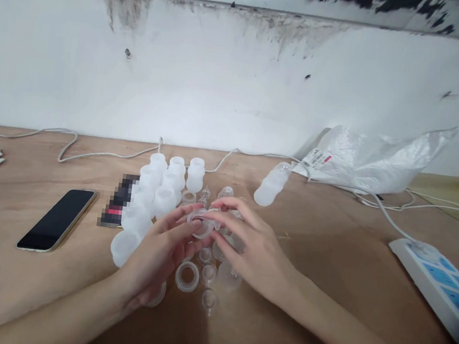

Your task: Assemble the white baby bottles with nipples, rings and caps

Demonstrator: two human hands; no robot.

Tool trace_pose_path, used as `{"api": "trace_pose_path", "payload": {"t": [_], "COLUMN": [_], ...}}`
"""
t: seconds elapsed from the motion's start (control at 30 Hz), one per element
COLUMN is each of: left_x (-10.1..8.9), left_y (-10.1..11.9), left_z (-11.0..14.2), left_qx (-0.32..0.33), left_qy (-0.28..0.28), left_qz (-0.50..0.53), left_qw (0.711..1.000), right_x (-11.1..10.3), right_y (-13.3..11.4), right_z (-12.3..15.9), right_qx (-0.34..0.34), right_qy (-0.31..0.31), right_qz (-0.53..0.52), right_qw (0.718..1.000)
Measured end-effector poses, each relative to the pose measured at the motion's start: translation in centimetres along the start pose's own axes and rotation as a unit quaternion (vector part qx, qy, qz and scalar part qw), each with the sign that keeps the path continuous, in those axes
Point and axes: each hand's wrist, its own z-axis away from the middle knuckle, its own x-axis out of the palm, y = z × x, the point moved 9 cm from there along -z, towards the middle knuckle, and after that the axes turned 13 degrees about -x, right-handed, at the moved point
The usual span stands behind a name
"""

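Note:
Near the middle of the table my left hand (172,237) grips a translucent bottle collar ring (203,228) between thumb and fingers. My right hand (252,241) closes in from the other side, its fingertips at a small clear piece against the ring, probably a bottle teat, though its shape is partly covered. Below the hands lie another loose collar ring (187,276) and several clear teats (208,274). More clear parts sit under my right hand, partly hidden. Left of the hands, frosted baby bottles (166,200) without tops stand in rows.
One bottle with a clear cap (273,184) lies tilted toward the back. A phone (56,220) and a partly blurred dark card (120,204) lie to the left. At right are a plastic bag (363,159) and a power strip (436,284); a white cable (106,159) runs along the wall.

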Motion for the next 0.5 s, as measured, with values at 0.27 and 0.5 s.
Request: {"api": "trace_pose_path", "payload": {"t": [0.27, 0.5], "left_x": [0.0, 0.3], "left_y": [0.0, 0.3], "left_z": [0.2, 1.0], "left_qx": [0.014, 0.035], "left_qy": [0.000, 0.015], "left_qz": [-0.013, -0.071], "left_qw": [1.000, 0.997], "right_x": [-0.6, -0.7], "right_y": [-1.3, -0.4], "right_z": [-0.3, -0.3], "right_qx": [-0.096, -0.028], "right_qy": [-0.040, -0.049], "right_qz": [0.064, 0.011], "right_qw": [0.993, 0.998]}}
